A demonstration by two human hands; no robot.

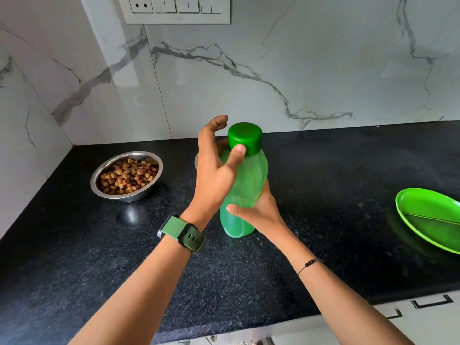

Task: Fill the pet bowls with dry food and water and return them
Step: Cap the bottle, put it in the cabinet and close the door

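A translucent green water bottle (249,185) with a dark green cap (246,136) is at the middle of the black counter, tilted slightly. My right hand (261,210) grips its lower body from the right. My left hand (214,168), with a green watch on the wrist, is at the bottle's neck. Its thumb touches the cap's lower edge, and its fingers curve in the air to the left of the cap without closing round it. A steel bowl (99,170) filled with brown dry food stands to the left. A sliver of a second steel rim (196,161) shows behind my left hand.
A green plastic plate (423,210) lies at the right edge of the black counter (323,195). A marble wall rises behind the counter and on the left, with a switch panel (174,8) at the top. Drawer fronts with handles (430,303) are below the counter's front edge.
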